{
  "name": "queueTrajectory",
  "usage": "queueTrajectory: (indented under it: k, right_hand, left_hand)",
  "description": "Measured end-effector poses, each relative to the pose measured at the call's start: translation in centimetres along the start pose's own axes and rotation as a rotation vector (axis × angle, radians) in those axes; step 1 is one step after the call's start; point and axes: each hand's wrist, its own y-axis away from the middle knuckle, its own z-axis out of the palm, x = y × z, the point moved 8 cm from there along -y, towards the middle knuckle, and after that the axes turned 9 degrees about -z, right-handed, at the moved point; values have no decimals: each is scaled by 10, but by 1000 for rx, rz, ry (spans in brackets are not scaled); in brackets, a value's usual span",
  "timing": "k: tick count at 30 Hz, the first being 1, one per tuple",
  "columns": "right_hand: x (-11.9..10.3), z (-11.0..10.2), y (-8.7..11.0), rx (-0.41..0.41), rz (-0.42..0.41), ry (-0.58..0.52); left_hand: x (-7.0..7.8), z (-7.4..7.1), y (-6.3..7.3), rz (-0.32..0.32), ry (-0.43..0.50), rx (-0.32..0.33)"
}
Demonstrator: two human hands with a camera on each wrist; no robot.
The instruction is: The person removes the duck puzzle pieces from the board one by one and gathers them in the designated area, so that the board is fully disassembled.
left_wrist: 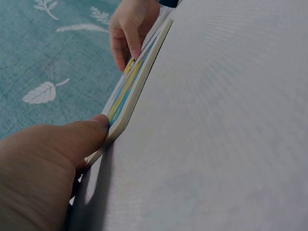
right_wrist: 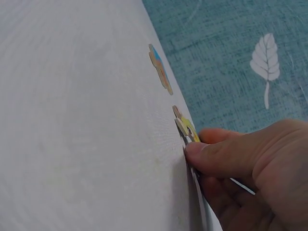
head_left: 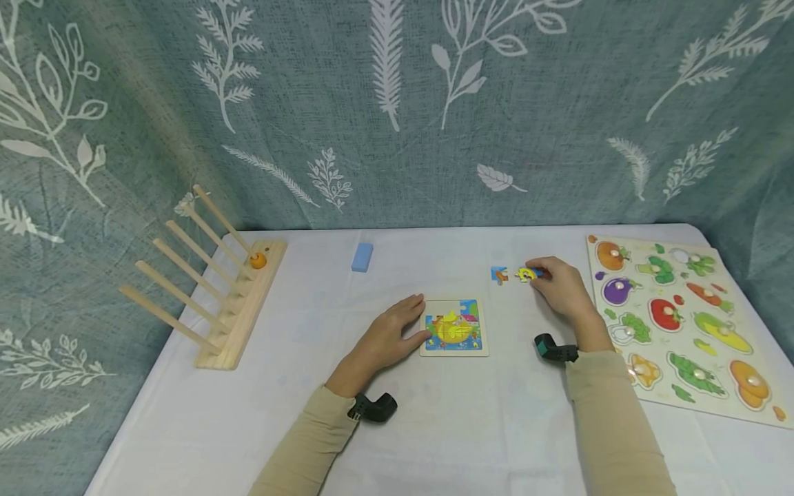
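Observation:
A square wooden jigsaw tray (head_left: 453,355) lies flat, its yellow-and-blue picture filled in except for bare wood along its upper left. My left hand (head_left: 386,337) rests at the tray's left side, thumb over the edge and fingertips by the far left corner. In the left wrist view, the thumb (left_wrist: 91,134) lies on the tray's rim. To the right, my right hand (head_left: 563,288) pinches a yellow jigsaw piece (head_left: 526,275) between thumb and fingers, low over the cloth. Just left of it lies a blue-and-orange jigsaw piece (head_left: 499,275), seen edge-on in the right wrist view.
A blue block (head_left: 362,257) lies toward the back. At the left stands a wooden peg rack (head_left: 248,310) with slanting rods and an orange bead (head_left: 258,260). A vegetable puzzle board (head_left: 676,344) covers the right side, partly under my right forearm. A patterned curtain (head_left: 397,172) hangs behind.

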Motion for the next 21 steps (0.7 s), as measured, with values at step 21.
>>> queueTrajectory:
  k: [21]
  right_hand:
    - [-8,2,0,7,3,-33]
  left_hand:
    - [1,-1,0,7,10,3]
